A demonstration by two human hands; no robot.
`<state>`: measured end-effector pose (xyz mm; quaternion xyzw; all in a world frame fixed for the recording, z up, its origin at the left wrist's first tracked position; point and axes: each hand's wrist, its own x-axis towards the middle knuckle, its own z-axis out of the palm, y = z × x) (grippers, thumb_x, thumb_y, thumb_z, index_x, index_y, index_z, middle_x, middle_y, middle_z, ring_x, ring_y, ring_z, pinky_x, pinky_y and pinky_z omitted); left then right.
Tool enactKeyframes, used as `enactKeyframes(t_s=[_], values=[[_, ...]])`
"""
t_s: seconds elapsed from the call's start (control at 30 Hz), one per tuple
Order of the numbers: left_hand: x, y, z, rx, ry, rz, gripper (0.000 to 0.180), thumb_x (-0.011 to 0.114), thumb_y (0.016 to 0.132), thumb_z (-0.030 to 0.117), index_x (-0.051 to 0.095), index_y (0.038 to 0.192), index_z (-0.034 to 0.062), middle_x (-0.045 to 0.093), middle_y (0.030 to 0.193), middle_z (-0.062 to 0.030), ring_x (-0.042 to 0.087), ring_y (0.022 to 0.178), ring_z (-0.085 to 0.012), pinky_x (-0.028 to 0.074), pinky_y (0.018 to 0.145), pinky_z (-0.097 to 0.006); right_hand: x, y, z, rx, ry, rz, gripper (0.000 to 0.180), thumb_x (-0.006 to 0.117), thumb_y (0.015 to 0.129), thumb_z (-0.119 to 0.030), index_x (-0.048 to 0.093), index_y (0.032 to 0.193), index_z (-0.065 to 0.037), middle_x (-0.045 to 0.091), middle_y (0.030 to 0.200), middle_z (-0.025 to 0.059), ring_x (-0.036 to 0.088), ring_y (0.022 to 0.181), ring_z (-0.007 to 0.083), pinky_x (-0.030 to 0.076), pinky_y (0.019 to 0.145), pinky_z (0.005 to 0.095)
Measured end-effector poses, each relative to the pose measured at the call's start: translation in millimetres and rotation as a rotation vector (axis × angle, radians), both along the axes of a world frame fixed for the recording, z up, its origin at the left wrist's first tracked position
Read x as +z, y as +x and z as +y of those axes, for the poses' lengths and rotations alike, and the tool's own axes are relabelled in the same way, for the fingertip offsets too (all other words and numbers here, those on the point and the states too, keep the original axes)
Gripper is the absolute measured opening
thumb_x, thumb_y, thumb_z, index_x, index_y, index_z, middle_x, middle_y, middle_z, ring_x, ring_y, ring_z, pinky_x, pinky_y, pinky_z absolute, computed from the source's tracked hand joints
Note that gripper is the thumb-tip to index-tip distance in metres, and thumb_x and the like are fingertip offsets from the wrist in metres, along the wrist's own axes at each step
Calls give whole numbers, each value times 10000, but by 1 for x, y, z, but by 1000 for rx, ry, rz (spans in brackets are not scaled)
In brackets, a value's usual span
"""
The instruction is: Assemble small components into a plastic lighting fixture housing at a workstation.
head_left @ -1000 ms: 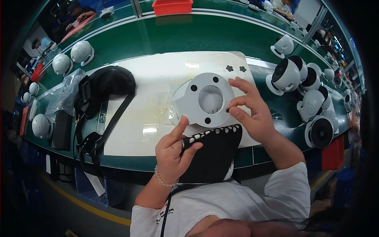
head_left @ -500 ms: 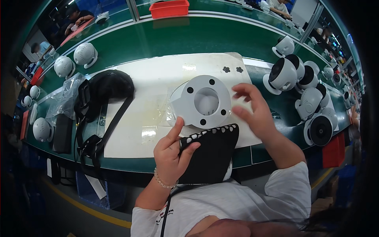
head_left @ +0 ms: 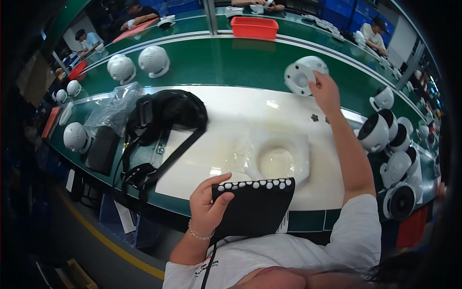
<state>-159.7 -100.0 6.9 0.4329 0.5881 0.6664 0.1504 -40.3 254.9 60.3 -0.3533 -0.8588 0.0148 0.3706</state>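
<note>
My right hand (head_left: 326, 91) reaches far across the bench, its fingers closed on the rim of a white round security camera (head_left: 312, 62). The camera is tilted, so its ring-shaped base with small dark round pads faces me. In my left hand (head_left: 210, 198), close to my body, is a black sheet (head_left: 255, 207) with white round dots along its top edge. The thumb lies on the sheet's front; the other fingers are partly behind it. Just beyond the sheet, a translucent plastic holder (head_left: 301, 156) with a round hollow sits on the white mat (head_left: 226, 111).
Several white cameras (head_left: 375, 132) crowd the right side, and more cameras (head_left: 154, 60) stand at far left. A black strapped bag (head_left: 185, 108) and clear plastic bag (head_left: 108, 113) lie left. Beyond the green bench is a red bin (head_left: 254, 28); other people work there.
My right hand has taken the white camera from the plastic holder and carried it away from me to the far side. My left hand still holds the black sheet. The view has shifted.
</note>
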Motion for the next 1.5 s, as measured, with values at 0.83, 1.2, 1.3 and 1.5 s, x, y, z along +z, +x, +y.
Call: enactKeyframes(t_s=[0.83, 1.2, 1.3, 1.5], values=[[-17, -108, -83, -21, -120, -271, 406, 620, 781, 353, 592, 928, -24, 595, 869, -79, 565, 803, -151, 426, 717, -247, -53, -446, -46, 661, -444, -750, 633, 358, 863, -517, 353, 1275, -37, 348, 1317, 187, 326, 1227, 304, 269, 998, 373], [-17, -107, -93, -115, -100, -411, 320, 680, 698, 62, 555, 983, -16, 591, 933, -78, 551, 853, -125, 428, 774, -251, -14, -382, -59, 286, 73, -490, 284, 628, 723, -345, 588, 914, -139, 579, 930, 47, 535, 955, 212, 420, 763, 392], [-20, -99, -90, -236, 68, -596, 435, 669, 644, -71, 447, 1010, 11, 570, 965, -118, 559, 863, -158, 447, 767, -281, 10, -324, -54, 352, 380, -544, 276, 613, 731, -358, 598, 753, -84, 592, 776, 92, 577, 800, 261, 427, 643, 371], [-26, -72, -79, -411, 81, -293, 391, 705, 581, -112, 573, 929, 7, 581, 843, -78, 546, 743, -144, 434, 648, -251, 61, -146, -85, 530, -581, 317, 298, 566, 824, -301, 600, 893, -13, 552, 683, 0, 500, 636, 81, 400, 570, 248]])
